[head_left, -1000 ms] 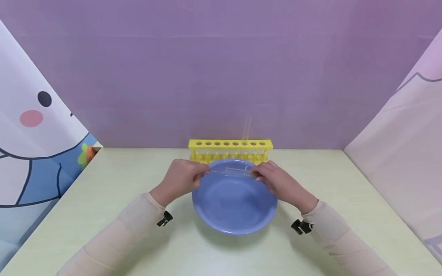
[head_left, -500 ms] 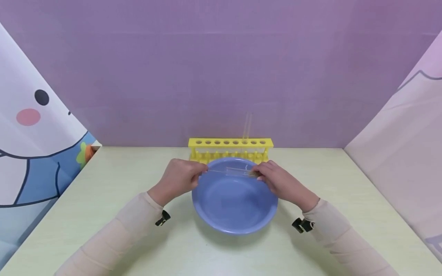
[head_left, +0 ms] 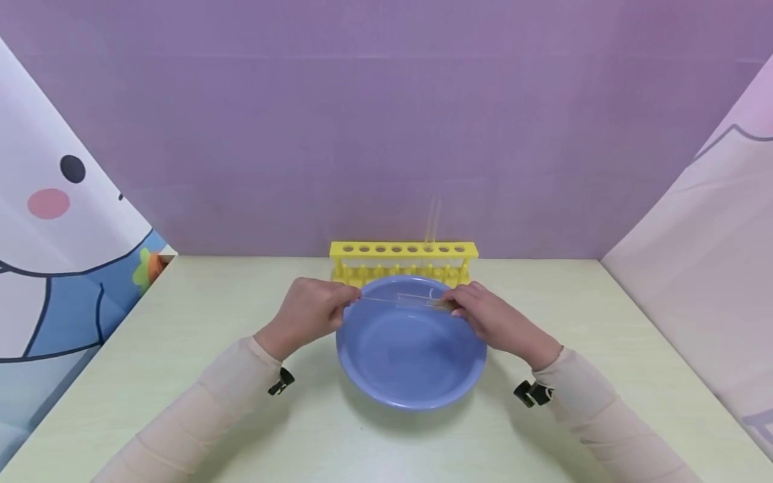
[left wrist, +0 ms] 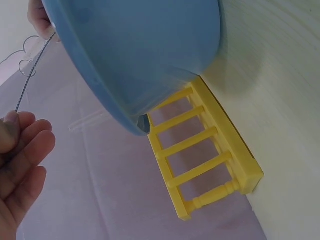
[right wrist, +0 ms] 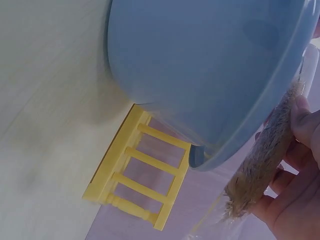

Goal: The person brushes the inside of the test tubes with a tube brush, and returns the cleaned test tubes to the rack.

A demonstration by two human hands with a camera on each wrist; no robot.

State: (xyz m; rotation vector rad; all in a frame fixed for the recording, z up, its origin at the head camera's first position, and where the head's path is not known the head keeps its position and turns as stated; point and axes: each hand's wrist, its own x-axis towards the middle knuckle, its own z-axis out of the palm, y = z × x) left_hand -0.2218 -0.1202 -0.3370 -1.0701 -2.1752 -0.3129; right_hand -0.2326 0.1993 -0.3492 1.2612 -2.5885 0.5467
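My left hand (head_left: pixel 311 307) pinches the end of a twisted wire handle (left wrist: pixel 32 72) belonging to a test tube brush. The wire runs rightward into the mouth of a clear test tube (head_left: pixel 415 300) lying nearly level above the far part of a blue basin (head_left: pixel 410 349). My right hand (head_left: pixel 498 318) grips that tube at its other end, thumb on one side and fingers on the other. Tan bristles (right wrist: pixel 265 150) of the brush show beside the right thumb and fingers in the right wrist view, inside the tube.
Behind the basin stands a yellow test tube rack (head_left: pixel 403 250), its lower part covered by the basin's rim. A second clear test tube (head_left: pixel 432 221) rises upright from one of its holes. A purple backdrop (head_left: pixel 386 134) hangs behind the pale table (head_left: pixel 229 295).
My left hand has shifted slightly left, so a little more wire shows between it and the tube's mouth. The right hand keeps its grip, nearly in place.
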